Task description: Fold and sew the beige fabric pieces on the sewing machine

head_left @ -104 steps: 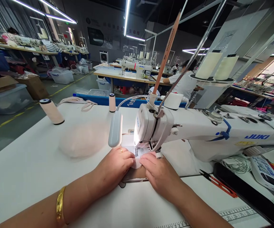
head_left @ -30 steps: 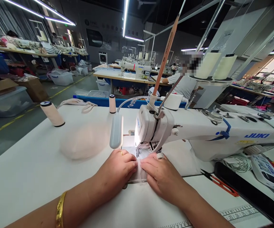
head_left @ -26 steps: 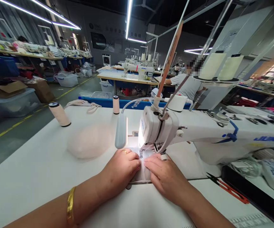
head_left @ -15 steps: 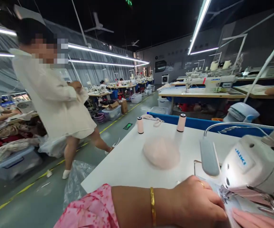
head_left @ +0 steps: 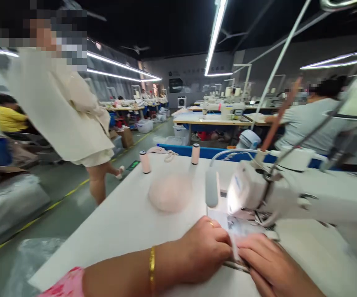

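Note:
My left hand (head_left: pixel 207 247) is closed beside the needle area of a white sewing machine (head_left: pixel 245 189), its fingers curled down on a strip of thin pale fabric (head_left: pixel 234 247). My right hand (head_left: pixel 268 260) lies over the other side of that strip, fingers stretched out and fingertips touching the cloth. The hands partly hide the fabric, and blur hides its detail. Left of the machine, a blurred, rounded pale pink piece (head_left: pixel 170 192) rests on the white table (head_left: pixel 113 231).
Two pale pink thread spools, a left one (head_left: pixel 145 161) and a right one (head_left: pixel 195 154), stand behind the pink piece. A pink strap (head_left: pixel 166 154) lies near the table's back edge. A person in a cream coat (head_left: pixel 61 107) is in the left aisle; a seated person (head_left: pixel 311 115) is at right.
The view has turned right, showing more of the machine and my right hand. The person in the cream coat still walks in the aisle. My left hand stays curled by the needle.

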{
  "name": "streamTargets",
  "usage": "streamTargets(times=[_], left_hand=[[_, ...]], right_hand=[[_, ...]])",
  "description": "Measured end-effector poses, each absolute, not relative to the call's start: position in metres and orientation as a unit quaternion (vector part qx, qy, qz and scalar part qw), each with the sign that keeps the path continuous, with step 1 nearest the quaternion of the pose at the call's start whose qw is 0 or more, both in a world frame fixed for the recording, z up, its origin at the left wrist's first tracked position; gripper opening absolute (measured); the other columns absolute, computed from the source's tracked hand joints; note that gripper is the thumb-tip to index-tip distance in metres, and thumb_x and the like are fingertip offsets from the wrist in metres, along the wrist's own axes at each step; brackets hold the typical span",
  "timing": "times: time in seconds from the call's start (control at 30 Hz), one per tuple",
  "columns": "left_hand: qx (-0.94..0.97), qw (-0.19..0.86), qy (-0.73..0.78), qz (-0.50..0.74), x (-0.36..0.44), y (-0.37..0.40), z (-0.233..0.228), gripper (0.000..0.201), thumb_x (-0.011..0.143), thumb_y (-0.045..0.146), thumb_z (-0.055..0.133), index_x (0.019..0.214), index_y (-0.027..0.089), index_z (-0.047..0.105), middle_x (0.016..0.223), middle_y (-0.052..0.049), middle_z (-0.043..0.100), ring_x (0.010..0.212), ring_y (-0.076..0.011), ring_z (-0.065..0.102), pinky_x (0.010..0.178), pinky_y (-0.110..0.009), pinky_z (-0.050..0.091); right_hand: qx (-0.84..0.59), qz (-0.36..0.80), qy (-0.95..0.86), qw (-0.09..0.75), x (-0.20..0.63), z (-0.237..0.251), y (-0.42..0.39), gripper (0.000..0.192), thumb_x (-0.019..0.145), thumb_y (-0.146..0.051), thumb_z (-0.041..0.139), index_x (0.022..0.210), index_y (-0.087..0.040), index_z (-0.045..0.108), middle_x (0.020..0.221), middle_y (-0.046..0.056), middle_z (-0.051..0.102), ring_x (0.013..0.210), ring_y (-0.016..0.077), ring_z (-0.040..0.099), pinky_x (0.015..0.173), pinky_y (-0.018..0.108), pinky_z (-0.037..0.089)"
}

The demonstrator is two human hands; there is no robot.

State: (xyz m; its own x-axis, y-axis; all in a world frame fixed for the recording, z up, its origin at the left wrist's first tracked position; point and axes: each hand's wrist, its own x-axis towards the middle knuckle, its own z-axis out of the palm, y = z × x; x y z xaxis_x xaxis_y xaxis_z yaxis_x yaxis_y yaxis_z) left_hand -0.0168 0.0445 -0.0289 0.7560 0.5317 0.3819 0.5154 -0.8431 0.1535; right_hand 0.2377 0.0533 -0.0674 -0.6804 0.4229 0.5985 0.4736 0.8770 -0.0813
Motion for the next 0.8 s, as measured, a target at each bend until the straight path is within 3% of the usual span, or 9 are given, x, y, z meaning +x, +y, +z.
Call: streamTargets(times=[0.1,0.27,0.8], left_hand=[[0.928,0.048,0.260,0.263,-0.014,0.051,-0.031,0.017,0.092,0.007,0.059,0.089,0.021,0.068,0.096,-0.002,0.076,0.090,-0.0198,0.067,0.087,-0.039,0.046],[0.923,0.079,0.235,0.293,-0.011,0.059,-0.029,0.029,0.095,0.001,0.048,0.094,0.021,0.069,0.094,-0.002,0.076,0.083,-0.0198,0.065,0.080,-0.038,0.043],[0.921,0.040,0.258,0.290,-0.011,0.066,-0.034,0.031,0.094,0.000,0.045,0.095,0.020,0.068,0.098,-0.004,0.076,0.083,-0.0211,0.067,0.080,-0.039,0.045]], right_hand=[[-0.305,0.038,-0.916,0.256,0.227,-0.035,0.041,0.027,0.091,-0.004,0.047,0.099,-0.022,0.065,0.096,0.006,0.071,0.087,0.0245,0.062,0.077,0.036,0.051],[-0.345,0.064,-0.912,0.210,0.226,-0.028,0.040,0.026,0.088,-0.002,0.054,0.101,-0.022,0.063,0.092,0.005,0.067,0.091,0.0246,0.058,0.079,0.036,0.047],[-0.376,0.030,-0.901,0.215,0.226,-0.033,0.044,0.031,0.090,-0.002,0.053,0.108,-0.023,0.064,0.098,0.006,0.069,0.093,0.0246,0.061,0.081,0.037,0.047]])
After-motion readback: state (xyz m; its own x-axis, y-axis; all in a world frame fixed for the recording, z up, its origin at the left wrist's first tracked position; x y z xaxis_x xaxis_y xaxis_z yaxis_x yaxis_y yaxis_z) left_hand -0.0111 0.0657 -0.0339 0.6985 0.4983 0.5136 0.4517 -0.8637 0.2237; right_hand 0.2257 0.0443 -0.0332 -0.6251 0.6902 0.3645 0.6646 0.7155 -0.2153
